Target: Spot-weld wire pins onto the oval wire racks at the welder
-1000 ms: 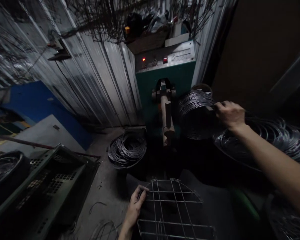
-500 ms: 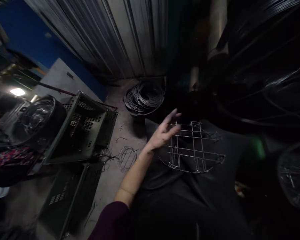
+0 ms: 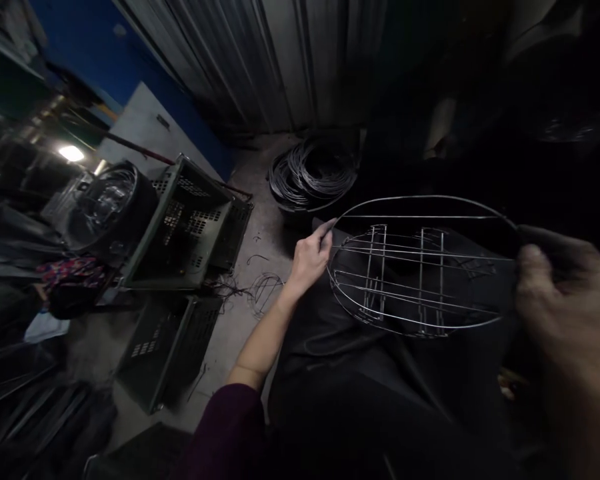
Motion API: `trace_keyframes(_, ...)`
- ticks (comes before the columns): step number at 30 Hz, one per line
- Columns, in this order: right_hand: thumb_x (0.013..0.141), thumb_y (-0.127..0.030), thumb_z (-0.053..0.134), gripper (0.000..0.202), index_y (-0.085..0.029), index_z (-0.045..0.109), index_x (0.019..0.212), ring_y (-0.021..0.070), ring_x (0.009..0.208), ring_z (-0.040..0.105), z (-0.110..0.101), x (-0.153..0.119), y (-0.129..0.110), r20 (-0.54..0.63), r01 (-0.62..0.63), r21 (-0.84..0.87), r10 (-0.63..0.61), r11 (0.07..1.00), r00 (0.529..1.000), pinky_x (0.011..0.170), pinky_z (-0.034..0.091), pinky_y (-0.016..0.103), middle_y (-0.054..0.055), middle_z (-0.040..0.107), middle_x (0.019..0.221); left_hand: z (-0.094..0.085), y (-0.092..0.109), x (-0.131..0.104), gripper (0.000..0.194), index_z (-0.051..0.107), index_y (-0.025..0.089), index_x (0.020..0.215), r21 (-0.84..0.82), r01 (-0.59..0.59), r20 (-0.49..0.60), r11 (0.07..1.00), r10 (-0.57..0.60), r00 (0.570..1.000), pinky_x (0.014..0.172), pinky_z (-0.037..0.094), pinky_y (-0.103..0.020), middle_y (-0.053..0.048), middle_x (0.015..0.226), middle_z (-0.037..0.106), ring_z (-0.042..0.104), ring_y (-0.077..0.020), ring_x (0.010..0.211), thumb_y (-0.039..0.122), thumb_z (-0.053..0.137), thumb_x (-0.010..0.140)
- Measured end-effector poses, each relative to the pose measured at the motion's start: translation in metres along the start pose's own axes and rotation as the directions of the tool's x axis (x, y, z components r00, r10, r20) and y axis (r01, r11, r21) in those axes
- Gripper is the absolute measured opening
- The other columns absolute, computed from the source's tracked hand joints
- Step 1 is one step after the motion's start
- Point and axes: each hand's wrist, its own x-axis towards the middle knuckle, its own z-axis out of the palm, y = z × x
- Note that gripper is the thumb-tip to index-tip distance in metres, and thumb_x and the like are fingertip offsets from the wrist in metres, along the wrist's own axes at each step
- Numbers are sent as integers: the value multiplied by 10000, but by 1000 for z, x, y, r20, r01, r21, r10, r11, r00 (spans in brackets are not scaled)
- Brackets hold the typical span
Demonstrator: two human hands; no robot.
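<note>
A round wire rack (image 3: pixel 425 197), a ring with straight wires across it, is raised over my lap between both hands. My left hand (image 3: pixel 309 260) is closed on its left rim, thumb and fingers pinched together. At the opposite rim my right hand (image 3: pixel 570 293) grips it with the thumb on top; this hand is close to the camera and blurred. Underneath, more wire grid pieces (image 3: pixel 423 293) with crossing bars rest on the dark cloth (image 3: pixel 350 400) over my lap. The held ring overlaps them in view, so whether they touch I cannot tell.
Coils of wire (image 3: pixel 307 180) sit beyond my lap. Green plastic crates (image 3: pixel 155 280) stand on the left, near a black tub (image 3: pixel 115 207). Loose wire and a small wire ring (image 3: pixel 266 293) lie on the concrete floor. A corrugated metal wall (image 3: pixel 280 67) rises behind.
My left hand was open above the grid pieces; now it grips the rim of a rack. My right hand has come into view from the right, holding that rack. The view has shifted slightly.
</note>
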Motion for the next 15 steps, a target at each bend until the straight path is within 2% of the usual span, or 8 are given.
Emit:
trace_keyframes(2,790,-418,477,507,-204,718,1182,275,847,668,5,5,10,56,-13,-114,19,993,998,867,536,472,112,700,911,6,-3,4,366,639,230,1303,187,49,48,981,-59,997,975,503,-315,-63,1197,728,683,-217,1088,229,468,980)
trace_keyframes(4,762,-452,445,534,-214,727,1149,295,854,663,8,8,25,62,35,-207,-22,978,998,845,535,474,111,692,849,14,-4,6,391,603,246,1353,317,80,108,945,-119,987,972,503,-340,-74,1152,745,693,-244,1087,263,446,996)
trace_keyframes(9,785,-472,380,574,-211,721,1166,304,706,621,12,4,51,80,84,-412,-56,907,995,676,516,452,125,669,767,27,-5,7,418,572,251,1382,426,46,183,904,-136,974,960,502,-378,-98,1168,737,692,-280,1099,367,396,1021)
trace_keyframes(12,792,-458,383,545,-236,723,1155,273,663,602,18,1,58,68,106,-390,-87,915,994,621,487,401,103,668,752,29,-8,7,444,567,258,1382,449,37,187,893,-135,973,961,501,-389,-96,1194,729,677,-293,1130,442,432,1001)
trace_keyframes(15,770,-436,401,533,-219,729,1131,270,753,645,22,-1,60,59,129,-300,-117,945,991,688,514,395,103,692,812,29,-11,3,477,552,260,1391,459,23,192,888,-124,974,951,504,-383,-98,1202,726,678,-294,1125,483,469,979)
